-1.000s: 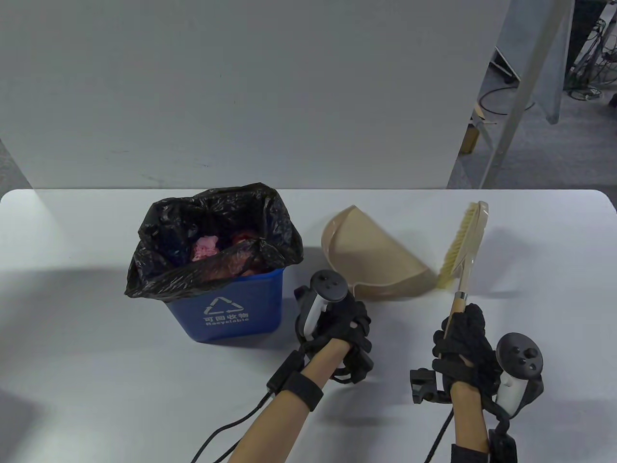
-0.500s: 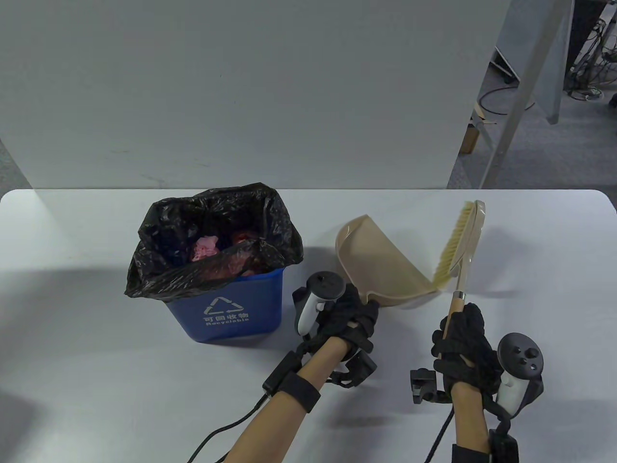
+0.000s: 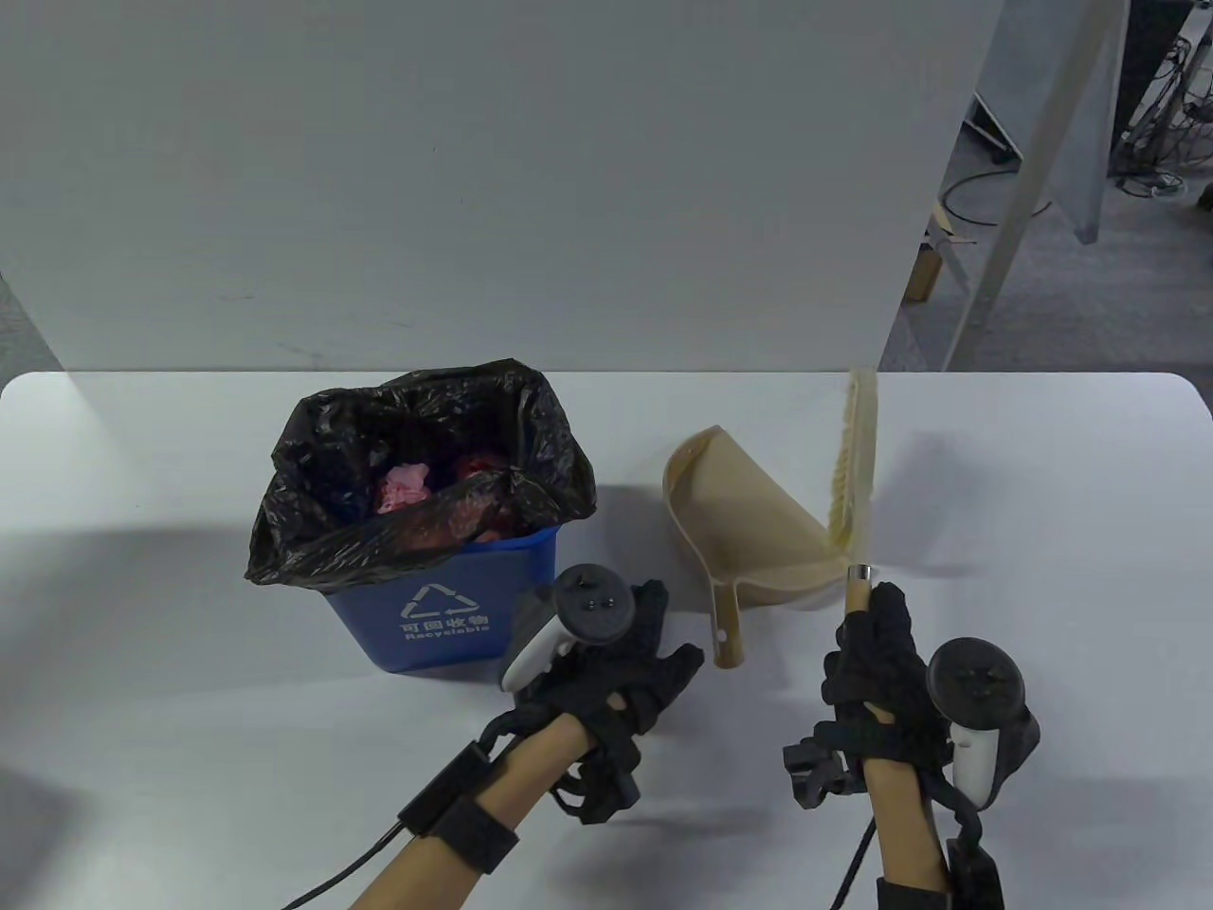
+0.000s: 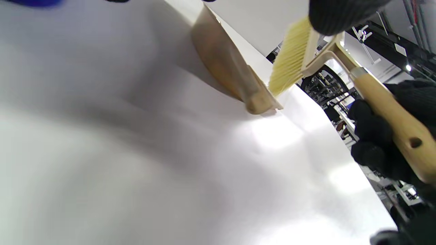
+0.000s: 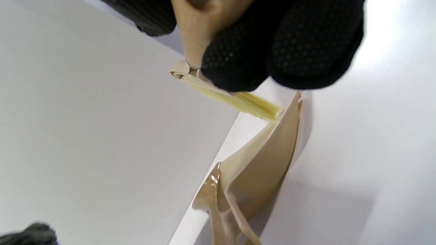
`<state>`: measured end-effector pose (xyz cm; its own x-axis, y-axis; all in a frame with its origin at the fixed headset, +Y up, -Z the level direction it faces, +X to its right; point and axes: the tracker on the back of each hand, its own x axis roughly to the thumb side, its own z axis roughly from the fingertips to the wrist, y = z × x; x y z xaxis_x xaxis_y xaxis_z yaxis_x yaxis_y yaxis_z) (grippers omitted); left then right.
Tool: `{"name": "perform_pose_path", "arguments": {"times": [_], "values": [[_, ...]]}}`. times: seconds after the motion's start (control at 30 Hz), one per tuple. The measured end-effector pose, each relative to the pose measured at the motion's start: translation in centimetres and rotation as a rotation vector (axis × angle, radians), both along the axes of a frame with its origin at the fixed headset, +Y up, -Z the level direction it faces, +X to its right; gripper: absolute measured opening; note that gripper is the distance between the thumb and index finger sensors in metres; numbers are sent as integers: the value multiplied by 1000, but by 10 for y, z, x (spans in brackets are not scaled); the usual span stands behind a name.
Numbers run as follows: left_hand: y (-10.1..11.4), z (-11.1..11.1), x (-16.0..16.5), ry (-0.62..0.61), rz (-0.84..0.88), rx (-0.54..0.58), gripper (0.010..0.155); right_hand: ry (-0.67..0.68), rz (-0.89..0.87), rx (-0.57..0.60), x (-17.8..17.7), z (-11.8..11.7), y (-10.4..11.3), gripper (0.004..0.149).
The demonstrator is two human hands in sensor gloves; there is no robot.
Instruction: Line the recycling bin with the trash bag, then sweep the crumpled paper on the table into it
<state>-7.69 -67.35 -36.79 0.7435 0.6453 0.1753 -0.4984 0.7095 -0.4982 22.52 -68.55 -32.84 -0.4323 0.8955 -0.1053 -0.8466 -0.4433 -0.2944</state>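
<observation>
The blue recycling bin stands at centre left, lined with a black trash bag. Pink and red crumpled paper lies inside it. A beige dustpan rests on the table to the bin's right, its handle pointing toward me. My left hand hovers between bin and dustpan handle with fingers spread, holding nothing. My right hand grips the wooden handle of the brush, whose bristles meet the dustpan's right edge. The right wrist view shows my fingers over the dustpan.
The white table has rounded far corners and ends at a grey wall panel. Past the panel at the right are metal legs and cables on the floor. My glove cables trail off the near edge.
My left hand let go of the dustpan handle and drew back left toward the bin. The dustpan settled on the table. My right hand swung the brush left against the dustpan's edge.
</observation>
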Motion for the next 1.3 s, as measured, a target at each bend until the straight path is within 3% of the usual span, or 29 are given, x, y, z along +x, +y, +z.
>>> {"name": "perform_pose_path", "arguments": {"times": [0.13, 0.23, 0.3, 0.37, 0.57, 1.0, 1.2, 1.3], "values": [[-3, 23, -40, -37, -40, 40, 89, 31, 118, -17, -15, -1, 1, 59], [-14, 25, -60, -74, -10, 120, 87, 37, 215, -46, -27, -2, -1, 59], [-23, 24, -67, -81, 5, 109, 87, 45, 225, -69, -36, -2, -4, 59], [-25, 26, -65, -100, 1, 103, 86, 62, 211, -101, -44, -3, -7, 60], [-16, 41, -51, -145, -127, 243, 88, 187, 156, -190, -67, -4, -16, 63], [-19, 38, -56, -106, -195, 238, 90, 321, 223, -287, -92, -7, -29, 64], [-18, 39, -56, -105, -213, 270, 91, 349, 216, -269, -94, -5, -26, 70], [-17, 39, -57, -98, -217, 274, 91, 357, 325, -238, -92, -4, -19, 74]]}}
